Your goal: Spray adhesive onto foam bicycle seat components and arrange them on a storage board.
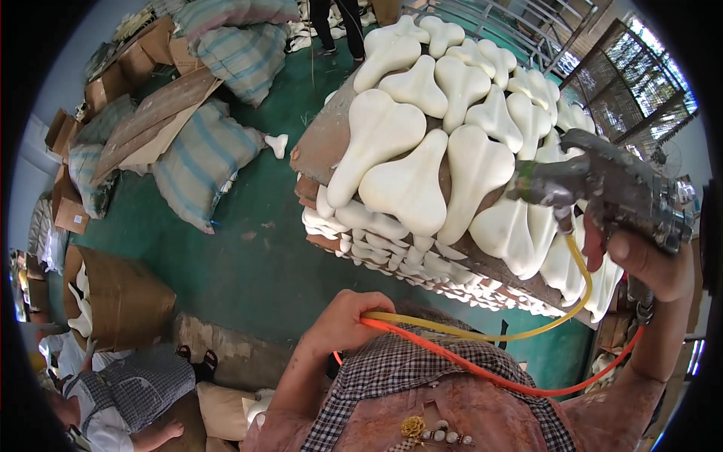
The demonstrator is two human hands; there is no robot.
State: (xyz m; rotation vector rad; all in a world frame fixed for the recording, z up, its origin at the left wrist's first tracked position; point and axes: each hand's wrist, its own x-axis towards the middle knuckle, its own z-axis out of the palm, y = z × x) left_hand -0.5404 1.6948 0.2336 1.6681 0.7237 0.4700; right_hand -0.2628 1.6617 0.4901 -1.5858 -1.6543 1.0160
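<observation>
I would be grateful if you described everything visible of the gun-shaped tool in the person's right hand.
The gun-shaped tool looks like dark grey metal, stained and worn, with a hooked part on top. The right hand grips it, its greenish front end pointing left, in front of white saddle-shaped pieces. A yellow hose joins its underside near the front; an orange hose meets a fitting below the grip.

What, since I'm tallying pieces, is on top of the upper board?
White, saddle-shaped pieces crowd the board. The spray gun in the right hand hides whatever lies behind it.
</observation>
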